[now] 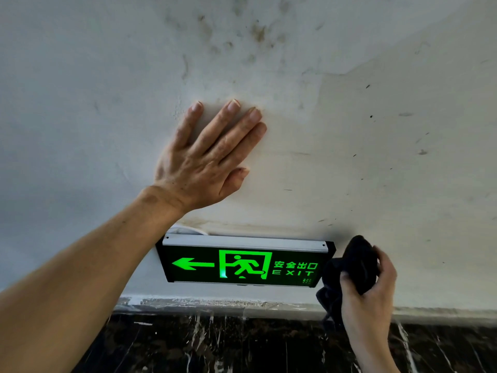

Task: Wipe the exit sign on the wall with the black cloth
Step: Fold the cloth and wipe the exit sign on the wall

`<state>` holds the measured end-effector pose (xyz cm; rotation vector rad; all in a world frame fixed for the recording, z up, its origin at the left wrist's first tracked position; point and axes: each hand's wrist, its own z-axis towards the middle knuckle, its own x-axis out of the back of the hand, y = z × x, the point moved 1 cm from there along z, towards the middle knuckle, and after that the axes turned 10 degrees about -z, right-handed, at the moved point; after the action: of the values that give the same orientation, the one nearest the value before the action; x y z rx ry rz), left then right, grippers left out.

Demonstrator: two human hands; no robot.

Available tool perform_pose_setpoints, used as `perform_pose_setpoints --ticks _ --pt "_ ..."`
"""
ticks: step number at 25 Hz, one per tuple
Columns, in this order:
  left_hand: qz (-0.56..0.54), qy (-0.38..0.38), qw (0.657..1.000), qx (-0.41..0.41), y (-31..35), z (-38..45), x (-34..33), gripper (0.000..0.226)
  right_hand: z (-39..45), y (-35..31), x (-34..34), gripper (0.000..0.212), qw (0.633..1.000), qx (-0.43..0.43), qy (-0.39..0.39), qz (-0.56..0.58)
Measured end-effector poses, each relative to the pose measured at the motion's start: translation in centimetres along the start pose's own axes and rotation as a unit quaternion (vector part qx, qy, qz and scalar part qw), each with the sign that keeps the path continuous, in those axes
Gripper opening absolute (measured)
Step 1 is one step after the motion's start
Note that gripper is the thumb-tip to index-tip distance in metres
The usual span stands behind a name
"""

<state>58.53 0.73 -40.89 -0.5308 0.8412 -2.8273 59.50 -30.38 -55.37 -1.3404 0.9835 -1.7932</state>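
A black exit sign (242, 262) with a glowing green arrow, running figure and the word EXIT is fixed low on the white wall. My left hand (207, 160) lies flat on the wall above the sign, fingers spread, holding nothing. My right hand (368, 292) grips a bunched black cloth (349, 267) just beside the sign's right end; the cloth touches or covers the sign's right edge.
The white wall (376, 130) is stained and scuffed, with dark marks near the top. A grey skirting strip (215, 304) runs below the sign, and under it lies dark marble with white veins (242, 345). A white cable (185, 230) loops behind the sign's top left.
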Motion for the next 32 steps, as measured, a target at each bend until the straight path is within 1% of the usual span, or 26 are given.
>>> perform_pose_setpoints --ticks 1,4,6,14,17,21,28,32 --pt "0.0 -0.001 1.0 -0.001 0.0 0.0 0.0 0.068 0.4 -0.2 -0.3 0.064 1.0 -0.001 -0.006 0.007" --pt "-0.003 -0.002 1.0 0.001 0.0 0.0 -0.1 0.068 1.2 -0.9 -1.7 0.064 0.999 0.014 -0.045 0.013" --pt "-0.005 -0.001 1.0 0.002 0.0 0.0 -0.1 0.068 1.3 -1.2 -2.5 0.064 0.998 0.008 -0.06 0.019" --pt "-0.004 0.0 1.0 0.001 0.0 0.0 -0.1 0.068 0.8 -0.3 -3.5 0.055 0.999 0.015 -0.039 0.031" --pt "-0.002 -0.002 1.0 0.001 0.0 0.0 -0.1 0.067 0.7 0.0 -3.6 0.053 0.999 -0.006 -0.029 0.04" --pt "0.0 0.0 1.0 0.0 0.1 0.0 -0.2 0.067 0.5 0.5 -3.5 0.05 0.999 -0.022 -0.025 0.02" --pt "0.001 -0.002 1.0 -0.001 0.1 0.1 -0.2 0.067 0.7 1.8 -3.9 0.043 0.997 -0.04 -0.06 0.001" --pt "0.01 -0.005 1.0 -0.002 0.2 0.1 -0.1 0.067 -0.1 3.5 -4.5 0.04 0.993 -0.063 -0.096 -0.029"
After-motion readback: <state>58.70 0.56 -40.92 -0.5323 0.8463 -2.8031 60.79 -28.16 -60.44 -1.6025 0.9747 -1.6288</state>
